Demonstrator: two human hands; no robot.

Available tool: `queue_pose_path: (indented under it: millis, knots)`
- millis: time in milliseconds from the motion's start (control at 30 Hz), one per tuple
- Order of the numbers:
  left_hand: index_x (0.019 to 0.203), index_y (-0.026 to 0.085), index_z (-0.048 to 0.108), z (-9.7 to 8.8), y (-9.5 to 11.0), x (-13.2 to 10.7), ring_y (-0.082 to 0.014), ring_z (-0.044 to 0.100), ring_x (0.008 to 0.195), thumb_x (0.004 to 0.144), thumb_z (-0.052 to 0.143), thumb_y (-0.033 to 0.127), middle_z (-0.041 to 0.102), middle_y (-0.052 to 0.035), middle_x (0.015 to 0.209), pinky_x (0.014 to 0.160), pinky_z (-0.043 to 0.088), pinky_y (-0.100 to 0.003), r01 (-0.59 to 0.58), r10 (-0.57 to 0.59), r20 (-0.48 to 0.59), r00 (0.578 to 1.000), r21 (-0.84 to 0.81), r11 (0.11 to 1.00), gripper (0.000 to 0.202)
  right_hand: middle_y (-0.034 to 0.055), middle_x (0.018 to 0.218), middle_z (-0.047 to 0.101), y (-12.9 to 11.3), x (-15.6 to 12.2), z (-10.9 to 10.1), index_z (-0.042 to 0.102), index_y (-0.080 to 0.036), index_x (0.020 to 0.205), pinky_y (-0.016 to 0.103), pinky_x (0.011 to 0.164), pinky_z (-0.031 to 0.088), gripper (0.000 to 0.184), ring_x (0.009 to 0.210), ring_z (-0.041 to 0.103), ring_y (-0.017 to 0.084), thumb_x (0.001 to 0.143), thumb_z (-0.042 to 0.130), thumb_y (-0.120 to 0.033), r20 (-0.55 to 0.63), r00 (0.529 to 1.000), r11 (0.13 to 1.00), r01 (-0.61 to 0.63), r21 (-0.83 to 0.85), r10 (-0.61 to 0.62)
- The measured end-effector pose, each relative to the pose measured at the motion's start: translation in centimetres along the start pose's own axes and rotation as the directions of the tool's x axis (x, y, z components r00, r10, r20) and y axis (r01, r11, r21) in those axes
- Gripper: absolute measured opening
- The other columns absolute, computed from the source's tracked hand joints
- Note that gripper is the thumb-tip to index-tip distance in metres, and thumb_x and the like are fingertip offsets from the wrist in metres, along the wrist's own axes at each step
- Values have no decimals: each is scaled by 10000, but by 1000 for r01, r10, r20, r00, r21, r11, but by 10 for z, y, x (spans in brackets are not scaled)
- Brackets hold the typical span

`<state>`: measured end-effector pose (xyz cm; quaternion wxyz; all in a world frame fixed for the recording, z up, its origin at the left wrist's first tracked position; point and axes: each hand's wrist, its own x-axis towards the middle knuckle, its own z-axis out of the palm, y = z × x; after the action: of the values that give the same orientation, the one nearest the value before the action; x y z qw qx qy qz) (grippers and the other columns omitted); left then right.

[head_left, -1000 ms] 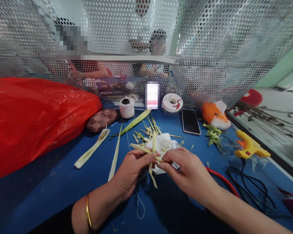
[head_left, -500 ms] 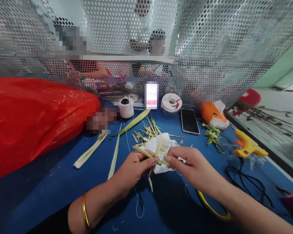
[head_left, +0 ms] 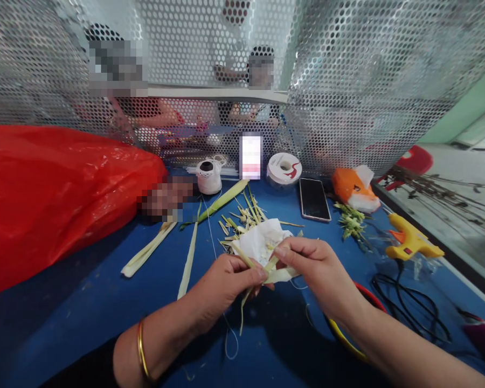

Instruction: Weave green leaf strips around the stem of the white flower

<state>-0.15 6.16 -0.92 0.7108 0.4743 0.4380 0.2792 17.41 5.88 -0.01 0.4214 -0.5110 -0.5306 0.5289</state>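
My left hand [head_left: 238, 277] is closed, its thumb pinching pale green corn husk strips [head_left: 244, 253] where they cross. A thin end of husk hangs below these fingers. Opposite, my right hand [head_left: 307, 264] pinches another part of the same husk strips between thumb and fingers, close to the left fingertips. Behind both hands lies a white tissue [head_left: 262, 237] with small bits on it. Cut husk scraps [head_left: 246, 218] are scattered just beyond it. A thin white thread [head_left: 231, 345] runs down the blue table, passing partly behind my left hand.
A red plastic bag [head_left: 64, 199] fills the left side. Further back stand a thread spool [head_left: 209, 177], a ribbon roll [head_left: 284, 168] and a phone [head_left: 314, 199]. To the right are an orange tissue pack [head_left: 353, 188] and a yellow glue gun [head_left: 412, 242] with its black cord. People sit behind the perforated metal screen [head_left: 331, 108].
My right hand has shifted slightly and now pinches the upright strip, bending it down to the right. The hanging husk end has swung to the left.
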Motion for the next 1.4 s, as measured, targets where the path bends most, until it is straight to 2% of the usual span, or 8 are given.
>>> queue_pose_path:
  millis: [167, 333, 467, 633, 867, 1033, 1200, 1400]
  knots:
    - [642, 145, 741, 0, 0, -1, -107, 403, 543, 669, 725, 438, 522, 2, 538, 572, 291, -252, 17, -17, 4, 1000, 26, 1000, 295, 14, 598, 597, -5, 4, -9, 652, -170, 593, 261, 554, 405, 301, 584, 517, 136, 777, 643, -408, 39, 999, 995, 27, -92, -23]
    - [752, 165, 778, 7, 0, -8, -113, 420, 542, 777, 636, 448, 522, 3, 548, 579, 294, -256, 49, -69, 191, 979, 110, 993, 318, 66, 781, 690, -10, 8, -17, 737, -158, 852, 306, 693, 488, 377, 727, 614, 177, 810, 607, -510, 196, 980, 999, -34, -28, 38]
    - [765, 166, 783, 11, -5, -9, -113, 432, 530, 788, 625, 461, 507, 12, 529, 589, 330, -255, 49, -83, 267, 960, 132, 990, 335, 4, 687, 656, -4, 4, -4, 694, -169, 738, 281, 642, 469, 209, 644, 579, 140, 712, 726, -374, 321, 942, 995, -99, -3, 94]
    - [800, 177, 791, 6, -10, -6, -117, 483, 561, 795, 636, 430, 558, -1, 557, 600, 372, -243, 38, -82, 277, 957, 163, 986, 296, -28, 590, 608, 2, -1, 7, 637, -175, 591, 260, 632, 443, 139, 601, 542, 114, 703, 704, -224, 162, 987, 1000, 16, 13, -17]
    - [808, 194, 797, 4, -4, -10, -109, 477, 540, 781, 662, 379, 582, -1, 555, 560, 352, -227, 85, -150, 351, 924, 194, 977, 231, -12, 607, 609, 6, -6, 14, 621, -185, 586, 273, 612, 428, 145, 615, 528, 136, 697, 683, -255, 60, 996, 997, 61, -41, -59]
    - [768, 161, 785, 10, -10, -5, -116, 483, 564, 753, 668, 490, 592, -17, 582, 603, 365, -234, 88, -92, 127, 988, 35, 996, 350, 5, 657, 614, 7, 4, 5, 650, -183, 679, 271, 614, 448, 221, 647, 552, 147, 813, 596, -351, -26, 993, 983, 112, -144, -116]
    - [797, 147, 773, 11, -10, -1, -121, 500, 592, 752, 674, 488, 637, -46, 662, 642, 381, -243, 47, -56, -71, 996, -125, 991, 358, 57, 837, 676, 9, 12, -3, 660, -176, 950, 306, 692, 485, 303, 788, 608, 187, 858, 547, -442, -201, 962, 977, 155, -149, -183]
    - [791, 130, 764, 16, -4, -7, -120, 474, 549, 733, 710, 466, 593, -23, 576, 592, 361, -250, -4, -25, -193, 981, -149, 989, 345, 32, 756, 667, 6, 8, 1, 636, -171, 871, 292, 605, 477, 249, 646, 601, 153, 771, 662, -397, -74, 993, 996, 85, -37, -88]
